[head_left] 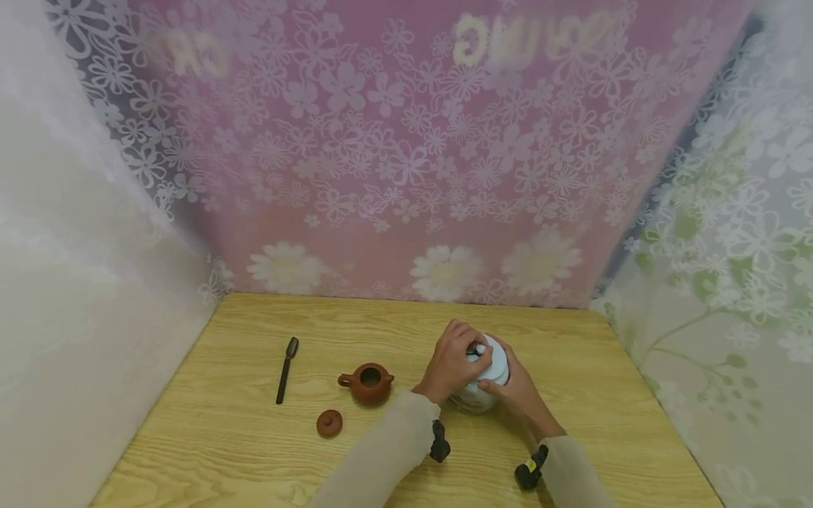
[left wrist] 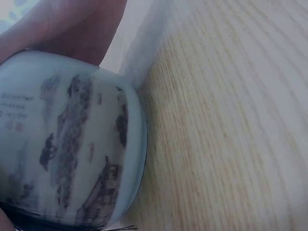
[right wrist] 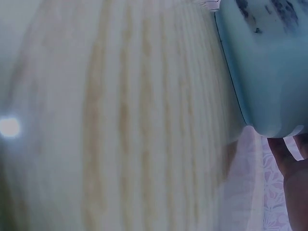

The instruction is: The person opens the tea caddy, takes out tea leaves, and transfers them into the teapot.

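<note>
A pale blue lidded jar [head_left: 473, 403] stands on the table between both hands. My left hand [head_left: 452, 360] reaches over its top, finger and thumb pinching the small knob of the lid [head_left: 497, 368]. Around the jar's right side curls my right hand [head_left: 522, 395], thumb lying along the lid's near edge. The left wrist view shows the jar's wall [left wrist: 72, 139] painted with a dark landscape and small writing. Its smooth lower corner [right wrist: 274, 91] fills the upper right of the right wrist view.
Left of the hands sits a small brown clay teapot [head_left: 372, 385], uncovered, its lid [head_left: 329, 422] lying in front of it. Further left lies a dark scoop-like tool [head_left: 287, 370]. Flower-patterned curtains [head_left: 406, 162] enclose the wooden table [head_left: 241, 437] at the back and sides.
</note>
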